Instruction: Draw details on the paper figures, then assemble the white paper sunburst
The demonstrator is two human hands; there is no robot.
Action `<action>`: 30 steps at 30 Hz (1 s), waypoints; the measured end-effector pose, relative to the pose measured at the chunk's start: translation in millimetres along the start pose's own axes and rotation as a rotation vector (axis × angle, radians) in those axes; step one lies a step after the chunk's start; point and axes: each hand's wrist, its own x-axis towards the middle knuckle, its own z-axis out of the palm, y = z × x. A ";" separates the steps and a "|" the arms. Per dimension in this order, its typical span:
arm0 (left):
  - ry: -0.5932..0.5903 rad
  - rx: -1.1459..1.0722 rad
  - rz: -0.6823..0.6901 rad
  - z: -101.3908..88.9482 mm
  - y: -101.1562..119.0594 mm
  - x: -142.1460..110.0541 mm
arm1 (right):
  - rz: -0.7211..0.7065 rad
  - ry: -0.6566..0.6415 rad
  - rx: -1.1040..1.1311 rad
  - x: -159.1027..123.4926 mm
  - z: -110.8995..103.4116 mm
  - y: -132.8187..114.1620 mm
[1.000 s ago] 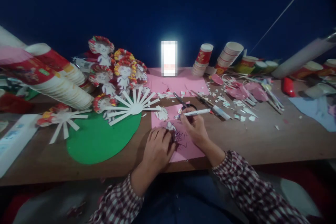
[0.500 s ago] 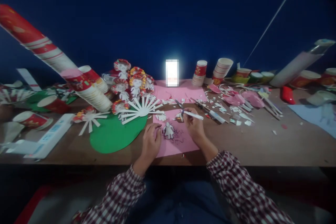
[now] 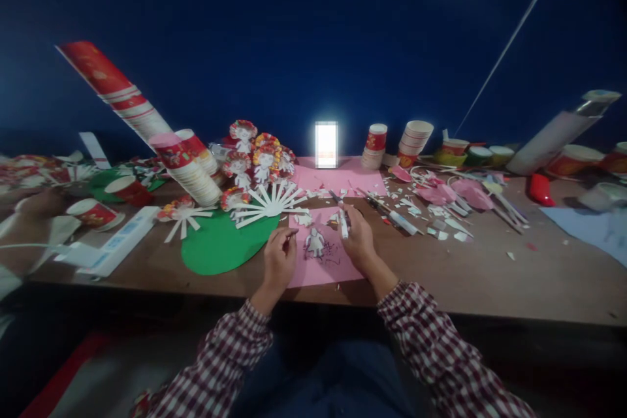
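My right hand [image 3: 360, 238] is closed round a slim white marker pen [image 3: 343, 225], held over the right part of a pink sheet [image 3: 304, 274]. My left hand [image 3: 279, 258] is at the left edge of that sheet, its fingers curled and the thumb and forefinger close together; whatever may be between them is too small to make out. Between both hands lies a small white paper doll cutout [image 3: 315, 245] with dark lines on it. Dark scribbles surround it on the pink paper.
To the left are a white paper fan [image 3: 272, 206], a green sheet [image 3: 220, 248], finished dolls [image 3: 264, 163] and leaning stacked paper cups [image 3: 181, 163]. Paper scraps and pens [image 3: 396, 219] lie right of centre. At the far left is another person's hand [image 3: 42, 206].
My left hand has drawn its fingers together and lifted off beside the doll. The marker in my right hand has turned from slanting sideways to more upright. The view has shifted left.
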 end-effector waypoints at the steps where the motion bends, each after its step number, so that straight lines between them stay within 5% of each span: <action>1: 0.020 -0.019 -0.031 -0.7 1.1 -0.5 | 0.008 -0.011 -0.025 0.1 -0.5 -0.4; 9: 0.023 -0.010 -0.119 -4.3 9.9 -1.2 | -0.001 -0.012 -0.012 3.4 -3.9 -7.3; 22: -0.382 0.128 -0.251 -7.8 7.3 25.0 | -0.048 0.043 -0.032 2.0 1.5 -0.9; 30: -0.590 0.118 -0.472 -6.3 6.5 47.5 | -0.022 -0.130 -0.062 -2.7 -4.2 -16.5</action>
